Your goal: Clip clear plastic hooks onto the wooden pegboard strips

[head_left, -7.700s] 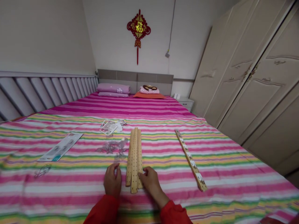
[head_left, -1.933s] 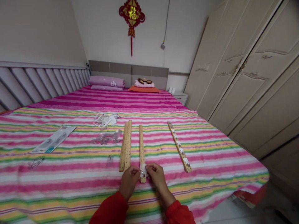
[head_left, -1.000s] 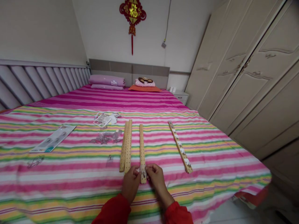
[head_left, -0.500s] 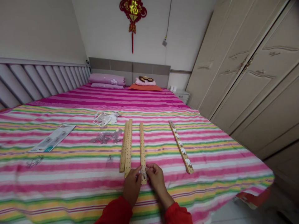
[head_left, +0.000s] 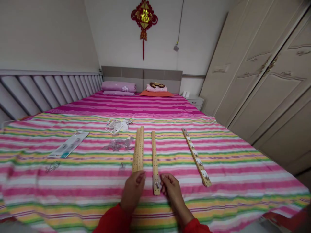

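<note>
A narrow wooden strip with holes (head_left: pixel 155 155) lies lengthwise on the striped cloth. Near its close end sits a small metal hook on a clear backing (head_left: pixel 156 184). My right hand (head_left: pixel 173 189) is beside that end, fingers curled and tips close to the strip's right edge. On the other side, my left hand (head_left: pixel 133 191) is closed with the thumb against the fingers, apart from the strip. It covers the near ends of two more perforated strips (head_left: pixel 138 150) lying together. What either hand holds, if anything, is hidden.
To the right lies a wooden strip with several white-backed hooks (head_left: pixel 196 157). One loose hook (head_left: pixel 122 166), clear plastic pieces (head_left: pixel 119 144), paper packaging (head_left: pixel 116 125), a blister card (head_left: pixel 69 144) and thin wire-like pieces (head_left: pixel 52 166) lie left. A wardrobe (head_left: pixel 262 90) stands right.
My left hand has moved left, away from the hook and strip, over the paired strips' ends. My right hand stays beside the strip, slightly apart. The whole view has shifted a little.
</note>
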A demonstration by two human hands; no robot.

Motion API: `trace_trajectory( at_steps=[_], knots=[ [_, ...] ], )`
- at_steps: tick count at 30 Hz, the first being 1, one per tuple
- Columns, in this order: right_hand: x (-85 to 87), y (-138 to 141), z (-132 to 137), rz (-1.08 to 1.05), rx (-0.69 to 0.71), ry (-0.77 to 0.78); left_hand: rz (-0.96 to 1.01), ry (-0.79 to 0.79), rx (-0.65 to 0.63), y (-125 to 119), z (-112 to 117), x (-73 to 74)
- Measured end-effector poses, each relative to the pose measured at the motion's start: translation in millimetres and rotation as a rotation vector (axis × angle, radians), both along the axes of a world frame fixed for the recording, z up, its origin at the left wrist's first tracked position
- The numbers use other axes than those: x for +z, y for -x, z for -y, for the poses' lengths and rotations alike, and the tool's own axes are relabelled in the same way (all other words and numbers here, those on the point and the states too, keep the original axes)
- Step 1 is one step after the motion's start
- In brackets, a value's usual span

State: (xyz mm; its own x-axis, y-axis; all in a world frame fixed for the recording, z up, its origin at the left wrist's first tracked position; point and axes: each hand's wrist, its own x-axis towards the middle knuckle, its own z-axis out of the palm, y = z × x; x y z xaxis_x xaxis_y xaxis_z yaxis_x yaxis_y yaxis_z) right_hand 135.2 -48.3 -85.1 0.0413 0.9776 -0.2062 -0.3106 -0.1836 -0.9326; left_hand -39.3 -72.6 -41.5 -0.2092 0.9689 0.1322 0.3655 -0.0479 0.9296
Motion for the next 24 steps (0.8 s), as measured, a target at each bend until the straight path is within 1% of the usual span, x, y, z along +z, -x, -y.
trace_trajectory(
  at_steps=[2,4,5,7,9,11,14,17,19,20,22,24],
  knots=[
    [0.0,-1.5,0.8,-0.008,-0.014,0.008,-0.028,-0.068,0.086,30.7,-9.0,6.6],
    [0.1,-1.6,0.9,-0.017,-0.024,0.008,-0.135,-0.156,0.198,62.1,-20.5,7.0],
    [0.5,-1.2,0.8,-0.021,-0.026,0.008,-0.185,-0.186,0.22,75.8,-26.4,5.2],
    [1.9,-0.2,0.1,-0.026,-0.028,0.012,-0.27,-0.197,0.207,95.8,-37.2,0.3],
    [4.0,0.5,-0.5,-0.032,-0.036,0.01,-0.337,-0.164,0.202,105.0,-45.6,-3.7],
    [6.6,0.7,-0.7,-0.041,-0.045,-0.002,-0.378,-0.119,0.21,106.4,-51.4,-4.9],
    [12.1,-0.4,0.2,-0.041,-0.052,-0.024,-0.347,-0.047,0.223,103.7,-55.7,-2.5],
    [21.5,-2.0,2.4,-0.015,-0.053,-0.054,-0.178,0.024,0.277,102.3,-54.2,3.9],
    [29.2,-1.8,4.4,0.0,-0.042,-0.077,0.007,0.051,0.32,99.9,-48.8,12.2],
    [32.9,-0.8,5.4,0.004,-0.031,-0.087,0.124,0.063,0.322,97.2,-44.6,18.1],
    [39.7,3.1,7.5,0.001,0.001,-0.109,0.403,0.097,0.271,88.3,-33.7,33.1],
    [45.1,9.6,10.1,-0.017,0.051,-0.127,0.68,0.157,0.175,75.1,-21.4,49.3]
  ],
)
